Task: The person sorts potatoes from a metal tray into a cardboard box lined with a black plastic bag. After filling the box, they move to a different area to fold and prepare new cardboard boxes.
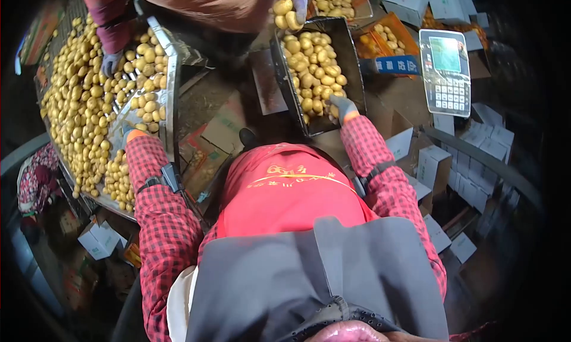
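My left hand (127, 129), in a grey glove with an orange cuff, reaches to the potatoes (77, 110) on the metal sorting table (172, 98). Its fingers are small and mostly hidden among the potatoes. My right hand (344, 106), gloved the same way, is at the near right corner of a black-lined box (352, 62) full of potatoes. A potato (333, 110) shows at its closed fingers, just over the others. Across from me, a co-worker's gloved hand (111, 63) rests on the table's potatoes, and their other gloved hand (300, 9) is beside potatoes (284, 13) held above the box.
A scale display with keypad (449, 74) stands right of the box. Behind it are an orange crate of potatoes (389, 38) and white cartons (407, 0). More cartons (476, 157) are stacked at right. Cardboard (223, 131) lies on the floor; another person (38, 181) is at far left.
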Motion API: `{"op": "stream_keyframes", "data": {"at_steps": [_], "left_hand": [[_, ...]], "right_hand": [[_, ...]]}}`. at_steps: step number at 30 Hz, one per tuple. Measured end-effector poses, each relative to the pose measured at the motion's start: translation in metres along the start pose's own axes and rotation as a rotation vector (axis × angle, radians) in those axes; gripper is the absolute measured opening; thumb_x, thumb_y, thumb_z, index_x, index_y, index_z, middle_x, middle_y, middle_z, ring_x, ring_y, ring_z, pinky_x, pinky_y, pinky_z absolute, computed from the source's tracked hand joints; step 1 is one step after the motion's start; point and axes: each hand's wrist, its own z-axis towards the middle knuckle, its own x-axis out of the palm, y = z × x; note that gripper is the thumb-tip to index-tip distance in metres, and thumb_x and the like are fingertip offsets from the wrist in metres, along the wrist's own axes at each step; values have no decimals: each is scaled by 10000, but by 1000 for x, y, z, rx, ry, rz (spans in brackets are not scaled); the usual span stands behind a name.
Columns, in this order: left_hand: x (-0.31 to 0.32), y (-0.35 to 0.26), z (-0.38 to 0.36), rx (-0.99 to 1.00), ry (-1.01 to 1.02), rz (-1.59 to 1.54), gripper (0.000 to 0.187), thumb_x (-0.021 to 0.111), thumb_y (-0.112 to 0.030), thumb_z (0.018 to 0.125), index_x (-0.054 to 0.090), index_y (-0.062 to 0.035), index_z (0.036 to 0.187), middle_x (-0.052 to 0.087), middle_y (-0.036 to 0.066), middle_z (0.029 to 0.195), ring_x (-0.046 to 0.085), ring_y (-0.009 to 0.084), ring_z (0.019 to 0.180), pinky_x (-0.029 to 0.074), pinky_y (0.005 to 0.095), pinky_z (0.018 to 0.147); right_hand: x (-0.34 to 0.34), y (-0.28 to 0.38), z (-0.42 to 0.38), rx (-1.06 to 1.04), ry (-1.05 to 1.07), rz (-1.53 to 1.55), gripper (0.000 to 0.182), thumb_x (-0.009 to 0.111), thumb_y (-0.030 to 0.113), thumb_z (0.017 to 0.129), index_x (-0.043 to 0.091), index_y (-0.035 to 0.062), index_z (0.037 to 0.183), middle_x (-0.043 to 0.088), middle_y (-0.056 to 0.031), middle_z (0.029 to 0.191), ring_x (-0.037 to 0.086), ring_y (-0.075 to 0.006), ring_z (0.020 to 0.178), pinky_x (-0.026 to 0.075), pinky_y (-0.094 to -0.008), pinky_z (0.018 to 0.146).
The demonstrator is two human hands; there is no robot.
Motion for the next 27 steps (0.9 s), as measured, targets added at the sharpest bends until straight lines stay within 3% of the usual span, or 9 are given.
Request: {"op": "stream_keyframes", "data": {"at_steps": [4, 7, 8, 11, 13, 17, 22, 24, 27], "left_hand": [[22, -9, -13, 257, -318, 608, 574, 670, -464, 858, 635, -23, 1224, 639, 161, 1225, 585, 332, 1134, 458, 388, 982], [69, -19, -34, 898, -419, 696, 610, 676, -492, 847, 638, -18, 1229, 632, 171, 1262, 572, 349, 1185, 440, 400, 1037], [92, -57, -89, 840, -314, 768, 738, 677, -552, 826, 566, -37, 1342, 539, 183, 1400, 463, 353, 1322, 327, 430, 1136], [155, -107, -128, 678, -56, 889, 893, 626, -698, 781, 493, -93, 1424, 428, 160, 1500, 348, 321, 1409, 264, 418, 1175], [170, -142, -144, 560, 150, 1071, 991, 549, -792, 761, 409, -134, 1490, 338, 132, 1563, 265, 294, 1461, 211, 413, 1199], [196, -105, -105, 966, -98, 1342, 961, 600, -719, 779, 361, -151, 1517, 317, 124, 1569, 254, 275, 1466, 227, 407, 1197], [180, -142, -152, 598, 14, 1182, 922, 668, -628, 785, 367, -149, 1513, 271, 166, 1587, 217, 302, 1482, 228, 382, 1205], [194, -127, -120, 677, 78, 1734, 924, 434, -752, 851, 312, -152, 1543, 244, 53, 1619, 123, 275, 1506, 61, 354, 1235], [193, -136, -138, 595, 36, 1662, 927, 351, -777, 864, 291, -161, 1553, 239, 24, 1624, 105, 265, 1508, 8, 344, 1234]], "right_hand": [[9, 5, -3, -29, -113, -314, 380, 690, 391, 870, 691, 51, 1041, 621, -56, 716, 557, -184, 501, 427, -315, 437], [-7, -27, 16, -153, -38, -216, 555, 711, 429, 822, 625, 64, 1232, 673, -108, 912, 608, -212, 645, 495, -335, 572], [-5, -24, 11, -162, -101, -304, 623, 724, 422, 810, 595, 63, 1303, 693, -137, 1007, 640, -229, 711, 522, -343, 630], [-21, -27, 42, -260, -172, -503, 676, 721, 421, 795, 555, 129, 1381, 649, -189, 1244, 638, -304, 1121, 505, -376, 943], [-17, 9, 26, -299, -228, -602, 657, 731, 398, 802, 564, 109, 1368, 646, -187, 1252, 638, -314, 1118, 506, -381, 950], [-6, 44, 26, -471, -375, -802, 647, 737, 386, 781, 574, 116, 1346, 556, -210, 1356, 540, -357, 1248, 433, -417, 1058], [54, 92, 67, -614, -415, -593, 896, 838, 381, 654, 480, 46, 1404, 526, -223, 1374, 532, -353, 1257, 416, -407, 1078], [69, 114, 69, -643, -397, -562, 948, 826, 380, 654, 427, 44, 1447, 494, -225, 1408, 482, -352, 1307, 396, -414, 1088], [87, 131, 81, -626, -473, -876, 974, 815, 448, 646, 407, 80, 1451, 403, -210, 1474, 375, -371, 1377, 317, -438, 1134]]}}
